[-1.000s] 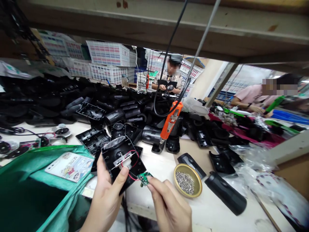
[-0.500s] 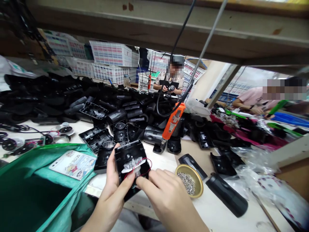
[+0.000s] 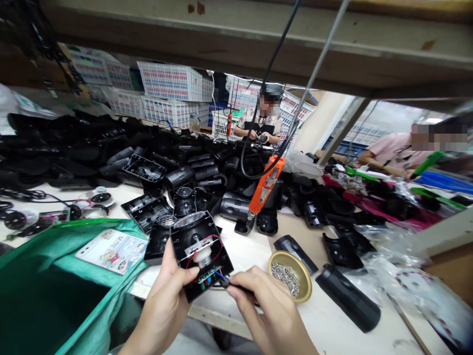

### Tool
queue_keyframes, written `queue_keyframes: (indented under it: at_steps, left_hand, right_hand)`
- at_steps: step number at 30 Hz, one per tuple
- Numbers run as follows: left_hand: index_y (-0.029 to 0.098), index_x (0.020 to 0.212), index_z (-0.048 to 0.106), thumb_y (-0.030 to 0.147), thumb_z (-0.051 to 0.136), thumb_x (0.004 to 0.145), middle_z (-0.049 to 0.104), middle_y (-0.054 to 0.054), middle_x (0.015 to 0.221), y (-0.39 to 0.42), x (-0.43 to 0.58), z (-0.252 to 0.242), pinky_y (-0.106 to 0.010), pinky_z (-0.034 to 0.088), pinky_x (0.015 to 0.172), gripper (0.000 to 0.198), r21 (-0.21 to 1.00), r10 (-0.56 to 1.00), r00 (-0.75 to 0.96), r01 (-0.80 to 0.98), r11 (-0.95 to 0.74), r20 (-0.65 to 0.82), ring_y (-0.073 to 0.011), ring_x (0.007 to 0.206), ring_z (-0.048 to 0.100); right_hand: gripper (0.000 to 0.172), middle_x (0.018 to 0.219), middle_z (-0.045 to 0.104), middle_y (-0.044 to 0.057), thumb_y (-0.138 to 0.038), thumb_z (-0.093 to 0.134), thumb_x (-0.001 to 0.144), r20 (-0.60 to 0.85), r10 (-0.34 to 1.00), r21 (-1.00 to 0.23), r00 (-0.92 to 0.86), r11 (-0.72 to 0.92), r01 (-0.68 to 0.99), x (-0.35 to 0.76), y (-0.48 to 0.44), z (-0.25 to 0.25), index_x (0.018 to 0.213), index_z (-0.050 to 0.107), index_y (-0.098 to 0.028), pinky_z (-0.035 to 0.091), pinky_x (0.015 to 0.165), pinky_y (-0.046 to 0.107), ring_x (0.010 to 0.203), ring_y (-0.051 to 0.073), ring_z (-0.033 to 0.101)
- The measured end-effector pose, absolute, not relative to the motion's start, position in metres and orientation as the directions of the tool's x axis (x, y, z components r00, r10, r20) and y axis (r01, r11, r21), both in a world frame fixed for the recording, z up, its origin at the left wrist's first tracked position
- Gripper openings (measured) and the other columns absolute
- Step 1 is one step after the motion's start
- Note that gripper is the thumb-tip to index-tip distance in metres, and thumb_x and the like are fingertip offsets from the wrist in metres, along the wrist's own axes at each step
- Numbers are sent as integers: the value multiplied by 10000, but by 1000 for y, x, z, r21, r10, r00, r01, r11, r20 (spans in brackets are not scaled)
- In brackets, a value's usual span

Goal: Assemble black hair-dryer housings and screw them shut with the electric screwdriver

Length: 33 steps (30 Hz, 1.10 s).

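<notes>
My left hand (image 3: pixel 166 298) is closed around the left side of an open black plastic housing half (image 3: pixel 192 233), tilted with its inside facing up. Within it sit a white motor (image 3: pixel 202 255), looped red wires, and a small circuit board (image 3: pixel 209 274) with coloured wires near the bottom end. At the lower right corner of the housing, my right hand (image 3: pixel 269 305) pinches a black cable (image 3: pixel 242 286) between thumb and fingers. Blue and red wires run from this cable toward the board. The cable's far end is hidden by my right hand.
An orange electric screwdriver (image 3: pixel 266 185) hangs just beyond the housing. To the right stand a yellow bowl (image 3: pixel 309 283) of screws and a black curved cover (image 3: pixel 347 298). A green bag (image 3: pixel 121 291) lies left; black housings (image 3: pixel 177 162) pile behind. Two people sit across.
My right hand has shifted slightly right and now grips the black cable at the housing's corner. The housing has tilted, showing the motor and circuit board more fully. My left thumb has moved left.
</notes>
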<state>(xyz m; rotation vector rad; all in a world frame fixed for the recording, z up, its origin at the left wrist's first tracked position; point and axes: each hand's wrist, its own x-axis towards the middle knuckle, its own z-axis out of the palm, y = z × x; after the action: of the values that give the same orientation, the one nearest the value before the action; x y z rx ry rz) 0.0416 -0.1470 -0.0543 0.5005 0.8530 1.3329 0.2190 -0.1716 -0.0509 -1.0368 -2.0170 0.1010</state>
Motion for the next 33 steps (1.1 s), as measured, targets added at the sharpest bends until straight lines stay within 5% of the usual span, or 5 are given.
queue_keyframes:
  at_steps: [10,17,26,29,33]
  left_hand:
    - [437,1641,109,380,831,816,311,-46,1723,-153,53,-66,-474,274,1265,1098,930,1000,-1,-367,0,0,-343,1555,332]
    - [415,1656,52,364,850,798,292,-92,1723,-153,66,-68,-483,344,1232,1173,946,984,-155,-296,-130,87,-362,1529,385]
    - [320,1666,83,259,818,826,313,-185,1695,-150,66,-92,-520,401,1181,1118,947,902,-346,-94,-307,258,-383,1490,446]
    - [313,1669,31,257,783,854,446,-201,1615,-153,72,-94,-533,421,1164,1110,955,909,-352,-110,-276,223,-358,1374,592]
    - [271,1659,-107,249,741,864,255,-228,1706,-158,83,-90,-508,380,1193,1163,959,902,-381,-107,-263,205,-350,1454,506]
  right_hand:
    - [111,776,628,14,-118,545,1029,725,672,-394,-149,582,711,212,-155,-63,1016,624,-194,453,617,261,658,149,605]
    - [205,705,633,-29,-322,605,1020,343,922,-867,181,237,437,201,-150,-63,840,568,-229,445,529,208,600,127,607]
    - [415,934,620,84,-72,380,1009,503,859,-602,-100,430,673,191,-167,-68,1324,635,-161,530,710,285,841,213,633]
    - [327,945,628,77,-136,400,1027,376,923,-760,-86,360,541,192,-168,-61,1202,673,-174,528,731,280,870,206,647]
    - [195,915,614,35,-257,490,1032,212,977,-940,-34,213,264,200,-162,-54,964,669,-218,497,703,241,870,175,638]
